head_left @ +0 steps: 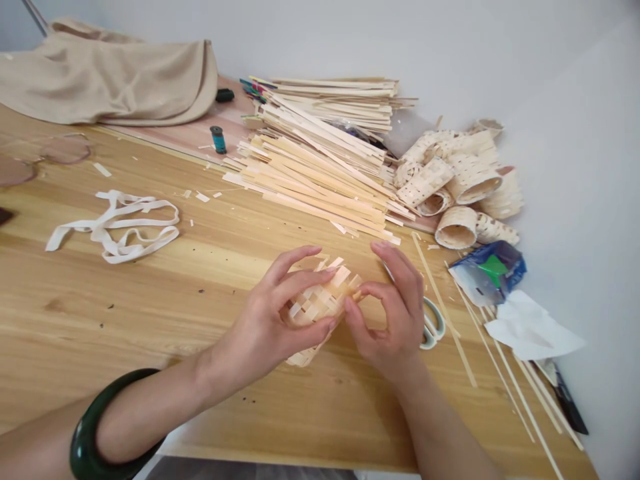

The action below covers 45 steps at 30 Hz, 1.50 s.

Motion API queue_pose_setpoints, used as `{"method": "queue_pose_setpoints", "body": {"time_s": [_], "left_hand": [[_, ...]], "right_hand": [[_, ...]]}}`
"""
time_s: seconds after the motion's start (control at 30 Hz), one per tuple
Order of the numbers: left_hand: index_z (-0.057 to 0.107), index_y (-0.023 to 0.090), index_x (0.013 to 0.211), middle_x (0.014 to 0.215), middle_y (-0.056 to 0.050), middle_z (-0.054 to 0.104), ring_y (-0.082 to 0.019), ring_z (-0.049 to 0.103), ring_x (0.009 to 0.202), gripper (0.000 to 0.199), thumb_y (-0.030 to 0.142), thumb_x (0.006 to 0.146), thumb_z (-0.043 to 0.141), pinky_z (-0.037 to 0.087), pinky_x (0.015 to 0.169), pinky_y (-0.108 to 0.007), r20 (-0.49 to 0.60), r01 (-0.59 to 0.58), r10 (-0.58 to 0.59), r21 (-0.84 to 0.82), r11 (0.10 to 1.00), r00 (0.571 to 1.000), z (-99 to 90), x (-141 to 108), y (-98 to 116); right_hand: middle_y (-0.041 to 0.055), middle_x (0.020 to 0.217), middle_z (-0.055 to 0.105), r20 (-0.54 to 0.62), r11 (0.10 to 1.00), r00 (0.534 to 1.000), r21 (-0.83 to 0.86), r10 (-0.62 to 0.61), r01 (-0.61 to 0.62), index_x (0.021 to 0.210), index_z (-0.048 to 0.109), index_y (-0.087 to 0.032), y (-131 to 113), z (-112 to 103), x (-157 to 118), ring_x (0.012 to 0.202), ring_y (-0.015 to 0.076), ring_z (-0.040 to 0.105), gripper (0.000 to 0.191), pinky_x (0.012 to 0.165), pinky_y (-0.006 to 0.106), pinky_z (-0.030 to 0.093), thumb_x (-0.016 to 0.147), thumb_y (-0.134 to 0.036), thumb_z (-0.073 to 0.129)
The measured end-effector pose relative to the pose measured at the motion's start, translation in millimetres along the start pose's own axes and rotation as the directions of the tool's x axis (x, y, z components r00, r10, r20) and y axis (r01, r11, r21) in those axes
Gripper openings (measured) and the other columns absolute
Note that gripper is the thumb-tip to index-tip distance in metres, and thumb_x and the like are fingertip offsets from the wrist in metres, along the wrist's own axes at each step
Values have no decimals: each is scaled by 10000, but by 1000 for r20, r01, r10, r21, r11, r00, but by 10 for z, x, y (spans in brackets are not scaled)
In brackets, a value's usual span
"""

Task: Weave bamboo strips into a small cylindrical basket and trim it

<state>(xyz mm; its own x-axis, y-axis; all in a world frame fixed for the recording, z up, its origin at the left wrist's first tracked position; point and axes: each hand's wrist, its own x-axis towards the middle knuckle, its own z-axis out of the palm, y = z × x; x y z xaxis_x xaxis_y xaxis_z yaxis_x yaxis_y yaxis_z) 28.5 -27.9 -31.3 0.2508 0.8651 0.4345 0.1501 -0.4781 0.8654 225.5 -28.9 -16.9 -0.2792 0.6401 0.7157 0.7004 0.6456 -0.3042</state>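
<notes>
My left hand [265,317] curls around the woven piece [317,303] in the middle of the frame. My right hand [390,317] is half open, finger and thumb pinched at its edge, maybe on a strip end. Scissors [432,325] lie just right.

A person's left hand [265,317] partly covers a pale piece of woven wood strips [316,301], while the right hand [393,320] hides part of a pair of pale-handled scissors [440,323]. The frame's left edge cuts off a beige cloth [125,83], clear-lensed eyeglasses [65,148] and a small dark object [4,215], unidentifiable. The bottom edge crops a dark green bangle [85,427] and a long pale stick [530,417]. Dark specks [201,291] on the wooden tabletop [165,307] are too small to identify.
</notes>
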Motion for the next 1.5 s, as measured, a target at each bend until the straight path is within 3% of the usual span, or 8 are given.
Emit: {"method": "queue_pose_setpoints", "body": {"time_s": [0.2, 0.37, 0.67, 0.83, 0.97, 1.1, 1.27, 1.5], "left_hand": [[671, 262, 1283, 1439, -114, 561, -247, 582, 1322, 463, 167, 843, 780, 586, 1016, -392, -55, -18, 20, 35, 999, 998, -32, 32, -40], [650, 270, 1324, 1418, -106, 580, -236, 565, 1344, 511, 131, 847, 771, 552, 1078, -403, -17, -66, 67, 37, 997, 998, -30, 21, -44], [570, 271, 1413, 1500, -125, 506, -242, 499, 1412, 600, 81, 867, 726, 509, 1128, -423, 57, -204, 200, 80, 976, 978, 9, -23, -11], [600, 276, 1372, 1455, -119, 578, -288, 556, 1360, 495, 249, 891, 717, 551, 1058, -455, -4, 192, -200, -247, 950, 980, 0, 4, 57], [540, 196, 1435, 1268, -139, 724, -305, 686, 1172, 636, 418, 869, 727, 607, 875, -401, 84, 569, -632, -537, 623, 770, -8, 82, 49], [726, 167, 1183, 1196, -104, 764, -297, 710, 1097, 478, 516, 858, 686, 578, 873, -368, 269, 650, -621, -536, 538, 736, 9, 141, 19], [718, 236, 1195, 1217, -56, 757, -286, 683, 1151, 470, 586, 901, 606, 552, 960, -396, 314, 563, -482, -605, 563, 818, 25, 120, 34], [698, 230, 1227, 1102, -79, 778, -268, 717, 1030, 601, 597, 760, 786, 564, 812, -339, 391, 693, -600, -579, 429, 698, -29, 112, -2]], "right_hand": [[112, 1369, 622, -35, 1000, 999, -2, -3, 3, 1087, 620, -247, 18, -13, -10, 1317, 315, 560, 230, 1063, 566, 513, 885, -154, 680], [73, 1371, 600, -63, 957, 984, 252, 167, -146, 1000, 667, -248, 29, 44, -78, 1342, 295, 539, 204, 1122, 584, 469, 902, -77, 619], [82, 1416, 575, -20, 954, 998, 295, 62, -53, 1048, 622, -251, -9, 85, -69, 1440, 285, 466, 246, 1186, 580, 416, 906, -53, 581], [99, 1548, 467, -48, 880, 941, 372, 336, -296, 1157, 594, -265, 5, 158, -109, 1477, 277, 426, 278, 1214, 569, 376, 903, -219, 697], [125, 1577, 466, 84, 624, 832, 621, 549, -474, 1342, 517, -288, 49, 217, -152, 1382, 266, 553, 528, 1137, 492, 486, 883, -404, 750], [88, 1271, 733, 302, 439, 804, 713, 512, -547, 1291, 618, -292, 91, 222, -156, 1074, 244, 740, 429, 878, 381, 630, 914, -482, 700], [89, 1322, 707, 291, 547, 883, 701, 368, -459, 1101, 742, -280, 71, 135, -88, 1223, 281, 673, 252, 1026, 460, 567, 914, -446, 711], [89, 1407, 643, 339, 547, 904, 720, 260, -427, 844, 680, -241, 67, 73, -51, 1255, 278, 653, 184, 1078, 507, 529, 898, -407, 739]]}}
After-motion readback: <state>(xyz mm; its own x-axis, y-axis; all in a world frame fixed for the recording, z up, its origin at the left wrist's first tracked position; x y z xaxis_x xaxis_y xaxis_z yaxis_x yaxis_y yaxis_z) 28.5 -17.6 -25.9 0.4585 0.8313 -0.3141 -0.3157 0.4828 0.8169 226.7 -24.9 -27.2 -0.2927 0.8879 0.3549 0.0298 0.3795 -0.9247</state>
